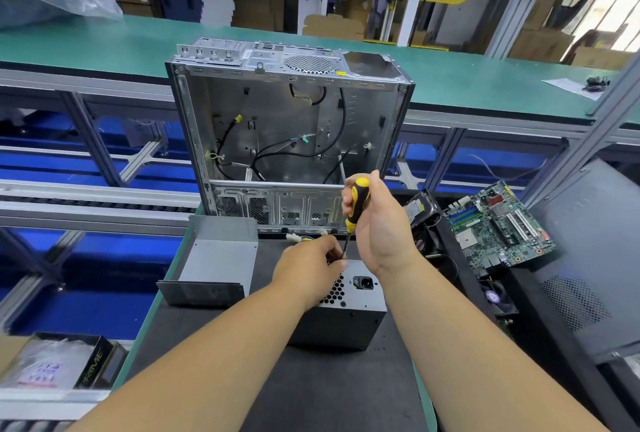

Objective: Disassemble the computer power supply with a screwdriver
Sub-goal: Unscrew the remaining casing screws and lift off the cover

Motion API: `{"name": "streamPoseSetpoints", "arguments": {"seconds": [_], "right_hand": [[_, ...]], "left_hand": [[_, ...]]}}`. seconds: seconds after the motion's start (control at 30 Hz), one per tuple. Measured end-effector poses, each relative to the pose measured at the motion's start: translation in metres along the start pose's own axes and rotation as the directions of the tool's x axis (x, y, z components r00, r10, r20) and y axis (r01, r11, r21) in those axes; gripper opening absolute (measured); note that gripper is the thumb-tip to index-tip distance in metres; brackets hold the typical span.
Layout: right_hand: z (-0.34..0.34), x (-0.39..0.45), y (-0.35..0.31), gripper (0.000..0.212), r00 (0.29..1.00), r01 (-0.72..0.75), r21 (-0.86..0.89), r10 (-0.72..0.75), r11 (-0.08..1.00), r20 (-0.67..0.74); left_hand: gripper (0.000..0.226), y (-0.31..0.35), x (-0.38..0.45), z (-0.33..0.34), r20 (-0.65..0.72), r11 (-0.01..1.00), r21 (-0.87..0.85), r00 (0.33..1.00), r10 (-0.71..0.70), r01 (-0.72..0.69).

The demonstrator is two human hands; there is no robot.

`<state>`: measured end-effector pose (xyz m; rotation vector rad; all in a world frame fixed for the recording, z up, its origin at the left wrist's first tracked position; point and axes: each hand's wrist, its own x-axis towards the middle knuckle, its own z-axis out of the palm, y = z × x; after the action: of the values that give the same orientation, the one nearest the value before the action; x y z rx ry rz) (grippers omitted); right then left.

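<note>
The grey power supply [349, 317] stands on the dark mat in front of me, its vent grille and power socket facing up. My right hand [381, 223] grips the yellow-and-black screwdriver [356, 203] upright, its shaft pointing down to the unit's top far edge. My left hand [311, 265] rests on the top of the unit with its fingers curled beside the shaft near the tip; the tip itself is hidden. A removed grey metal cover [218, 258] lies to the left of the power supply.
An open, gutted computer case [287, 126] with loose cables stands just behind. A green motherboard [498, 223] and a hard drive [420, 211] lie at the right, next to a dark side panel [588, 275]. A cardboard box [55, 362] sits lower left.
</note>
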<state>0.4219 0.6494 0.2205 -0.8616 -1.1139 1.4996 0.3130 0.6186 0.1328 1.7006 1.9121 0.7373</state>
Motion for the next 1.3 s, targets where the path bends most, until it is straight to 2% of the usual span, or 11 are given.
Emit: {"name": "streamPoseSetpoints", "arguments": {"seconds": [0.07, 0.13, 0.3, 0.57, 0.67, 0.8, 1.0, 1.17, 1.3], "right_hand": [[-0.002, -0.001, 0.001, 0.02, 0.999, 0.037, -0.055, -0.037, 0.998, 0.008], [-0.004, 0.0, 0.002, 0.015, 0.999, 0.054, -0.093, -0.054, 0.994, 0.0], [-0.009, 0.004, 0.0, 0.021, 1.0, 0.031, -0.089, -0.03, 0.996, 0.002], [-0.007, 0.005, -0.003, 0.031, 1.0, -0.012, 0.035, 0.013, 0.999, -0.027], [-0.005, 0.003, -0.001, 0.024, 0.999, -0.001, 0.066, 0.004, 0.998, -0.042], [-0.007, 0.001, 0.001, 0.011, 0.998, 0.03, -0.014, -0.031, 0.999, -0.052], [-0.011, 0.004, 0.002, 0.02, 1.0, 0.026, -0.006, -0.027, 1.0, -0.016], [-0.011, 0.005, 0.002, 0.03, 0.999, 0.005, 0.074, -0.007, 0.997, 0.034], [-0.008, 0.005, 0.002, 0.02, 1.0, 0.02, 0.083, -0.021, 0.996, 0.014]], "left_hand": [[0.012, 0.0, 0.0, 0.0, -0.006, 1.0, -0.003, 1.0, 0.002, -0.002], [0.012, 0.001, 0.0, 0.0, -0.007, 1.0, -0.006, 1.0, 0.004, -0.004], [0.013, 0.002, 0.0, -0.001, -0.006, 1.0, 0.002, 1.0, -0.001, 0.001], [0.012, 0.0, 0.001, 0.0, 0.007, 1.0, -0.009, 1.0, -0.013, 0.013], [0.012, 0.001, 0.0, 0.0, 0.004, 1.0, -0.014, 1.0, -0.022, 0.022], [0.012, 0.001, 0.0, 0.0, 0.009, 1.0, -0.016, 1.0, -0.02, 0.02], [0.011, 0.002, 0.001, -0.001, 0.011, 1.0, -0.013, 1.0, -0.019, 0.019], [0.011, 0.001, 0.001, 0.0, 0.014, 1.0, -0.014, 1.0, -0.017, 0.017], [0.011, 0.0, 0.001, 0.0, 0.01, 1.0, -0.015, 1.0, -0.01, 0.01]]}}
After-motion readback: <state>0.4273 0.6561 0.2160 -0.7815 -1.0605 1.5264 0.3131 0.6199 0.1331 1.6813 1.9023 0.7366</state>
